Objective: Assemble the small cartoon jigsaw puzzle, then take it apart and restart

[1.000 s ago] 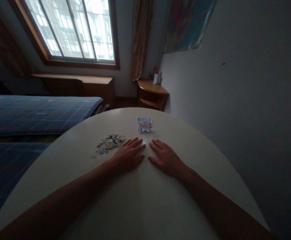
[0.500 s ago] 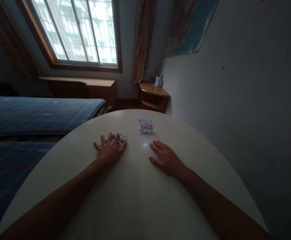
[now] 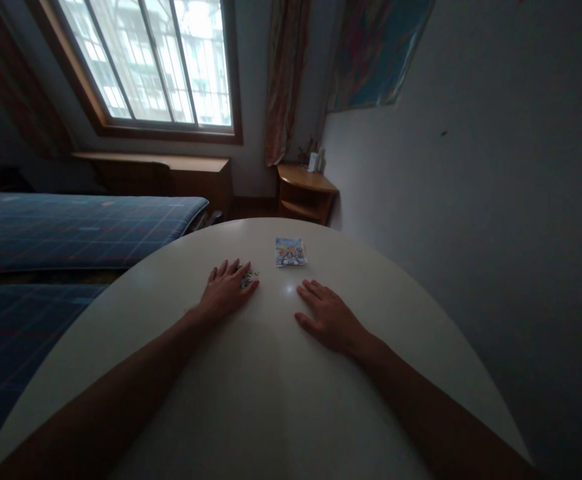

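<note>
My left hand (image 3: 225, 288) lies palm down with its fingers stretched out over a small pile of jigsaw puzzle pieces (image 3: 249, 277). Most of the pile is hidden under the hand; some pieces show past the thumb and index finger. To the right, my right hand (image 3: 328, 315) rests on the white table (image 3: 275, 387), fingers extended and thumb apart, holding nothing. Beyond the two hands lies a small, colourful printed picture sheet (image 3: 290, 253), which neither hand touches.
The table has a rounded far edge. A plaid-covered bed (image 3: 85, 230) stands close on the left, and a white wall (image 3: 445, 220) runs along the right. Past the table are a wooden corner shelf (image 3: 305, 177), a desk (image 3: 191, 162) and a window (image 3: 145, 60).
My left hand has shifted slightly right with its fingers drawn closer together, covering more of the puzzle pieces. My right hand has hardly moved.
</note>
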The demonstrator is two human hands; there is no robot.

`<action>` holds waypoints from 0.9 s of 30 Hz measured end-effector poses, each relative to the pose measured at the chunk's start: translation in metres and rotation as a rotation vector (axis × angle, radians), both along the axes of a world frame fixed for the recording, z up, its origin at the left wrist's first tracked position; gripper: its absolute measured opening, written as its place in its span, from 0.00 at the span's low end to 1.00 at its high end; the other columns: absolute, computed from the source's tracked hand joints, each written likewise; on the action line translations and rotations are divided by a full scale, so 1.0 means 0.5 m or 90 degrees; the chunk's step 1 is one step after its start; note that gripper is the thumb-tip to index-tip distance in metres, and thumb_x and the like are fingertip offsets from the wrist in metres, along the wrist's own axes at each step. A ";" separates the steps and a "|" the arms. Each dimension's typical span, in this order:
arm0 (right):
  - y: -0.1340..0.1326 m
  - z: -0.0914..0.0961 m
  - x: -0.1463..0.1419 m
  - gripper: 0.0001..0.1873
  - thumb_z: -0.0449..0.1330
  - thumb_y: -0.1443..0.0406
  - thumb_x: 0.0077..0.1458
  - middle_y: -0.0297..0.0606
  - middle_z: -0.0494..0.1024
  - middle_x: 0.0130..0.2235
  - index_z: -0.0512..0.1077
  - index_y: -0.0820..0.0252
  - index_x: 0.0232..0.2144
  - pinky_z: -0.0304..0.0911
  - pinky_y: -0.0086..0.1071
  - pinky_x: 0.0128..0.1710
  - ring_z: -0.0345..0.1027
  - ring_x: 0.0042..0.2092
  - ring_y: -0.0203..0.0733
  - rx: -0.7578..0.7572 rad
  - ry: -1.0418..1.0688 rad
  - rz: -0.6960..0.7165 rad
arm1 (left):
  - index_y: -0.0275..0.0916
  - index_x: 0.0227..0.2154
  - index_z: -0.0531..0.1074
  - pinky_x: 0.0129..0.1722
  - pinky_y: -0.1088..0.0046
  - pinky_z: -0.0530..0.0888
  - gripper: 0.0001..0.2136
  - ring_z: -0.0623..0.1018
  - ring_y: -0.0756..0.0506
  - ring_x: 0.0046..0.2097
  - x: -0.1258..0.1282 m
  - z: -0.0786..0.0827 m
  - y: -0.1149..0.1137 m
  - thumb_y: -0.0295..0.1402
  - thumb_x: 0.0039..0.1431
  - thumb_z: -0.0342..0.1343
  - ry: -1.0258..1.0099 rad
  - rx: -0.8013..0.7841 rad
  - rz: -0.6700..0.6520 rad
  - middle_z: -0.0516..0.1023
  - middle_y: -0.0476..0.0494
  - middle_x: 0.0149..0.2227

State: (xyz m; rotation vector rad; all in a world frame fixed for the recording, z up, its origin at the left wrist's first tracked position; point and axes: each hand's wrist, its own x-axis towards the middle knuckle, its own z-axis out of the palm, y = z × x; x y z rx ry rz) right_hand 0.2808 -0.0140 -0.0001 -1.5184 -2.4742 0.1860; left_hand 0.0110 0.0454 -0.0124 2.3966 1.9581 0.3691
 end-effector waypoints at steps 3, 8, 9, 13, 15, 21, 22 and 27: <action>0.000 0.000 -0.001 0.35 0.52 0.51 0.62 0.48 0.57 0.67 0.59 0.64 0.64 0.46 0.46 0.66 0.48 0.68 0.51 0.001 -0.002 0.000 | 0.44 0.65 0.58 0.65 0.51 0.53 0.27 0.54 0.34 0.68 0.000 0.001 0.000 0.49 0.67 0.42 -0.006 -0.012 -0.087 0.56 0.41 0.68; 0.001 -0.007 -0.001 0.34 0.53 0.51 0.61 0.49 0.58 0.67 0.60 0.64 0.64 0.45 0.46 0.66 0.48 0.68 0.51 0.010 0.008 0.003 | 0.48 0.65 0.58 0.66 0.53 0.53 0.25 0.52 0.38 0.69 0.028 0.001 -0.033 0.48 0.68 0.43 -0.033 -0.023 -0.255 0.55 0.45 0.68; 0.001 -0.008 0.000 0.34 0.53 0.51 0.61 0.49 0.58 0.67 0.60 0.63 0.64 0.45 0.46 0.66 0.48 0.68 0.51 0.013 0.011 0.005 | 0.50 0.65 0.58 0.66 0.54 0.52 0.25 0.52 0.39 0.69 0.036 0.002 -0.041 0.48 0.68 0.43 -0.036 -0.026 -0.282 0.54 0.46 0.69; 0.001 -0.005 -0.001 0.34 0.53 0.51 0.61 0.49 0.58 0.66 0.60 0.63 0.64 0.46 0.47 0.66 0.48 0.68 0.51 0.019 0.014 0.007 | 0.50 0.66 0.54 0.67 0.52 0.49 0.26 0.48 0.39 0.70 0.060 0.014 -0.068 0.48 0.68 0.44 -0.031 0.004 -0.346 0.51 0.46 0.70; 0.000 -0.001 -0.002 0.33 0.53 0.52 0.61 0.49 0.59 0.66 0.61 0.64 0.63 0.46 0.47 0.66 0.49 0.68 0.52 0.016 0.009 0.002 | 0.49 0.66 0.54 0.67 0.52 0.49 0.26 0.46 0.38 0.70 0.054 0.021 -0.081 0.48 0.68 0.44 -0.021 0.037 -0.318 0.49 0.46 0.70; -0.001 0.006 -0.006 0.33 0.52 0.53 0.62 0.49 0.59 0.66 0.61 0.65 0.63 0.47 0.47 0.66 0.49 0.68 0.52 0.006 0.008 0.001 | 0.40 0.66 0.56 0.65 0.47 0.52 0.30 0.48 0.30 0.69 -0.039 0.009 -0.121 0.51 0.67 0.40 0.044 0.060 0.032 0.49 0.36 0.70; -0.001 0.005 -0.006 0.33 0.52 0.53 0.62 0.50 0.59 0.66 0.61 0.66 0.63 0.46 0.47 0.66 0.49 0.67 0.52 0.007 0.008 0.000 | 0.38 0.66 0.55 0.64 0.46 0.52 0.31 0.48 0.28 0.69 -0.055 0.004 -0.122 0.51 0.67 0.39 0.053 0.040 0.080 0.48 0.34 0.70; -0.001 -0.001 -0.007 0.33 0.52 0.51 0.62 0.50 0.62 0.65 0.62 0.66 0.62 0.47 0.47 0.65 0.51 0.67 0.52 0.030 0.028 -0.004 | 0.34 0.68 0.47 0.65 0.50 0.49 0.35 0.43 0.32 0.70 -0.061 -0.008 -0.104 0.53 0.67 0.33 0.037 -0.060 0.072 0.43 0.31 0.70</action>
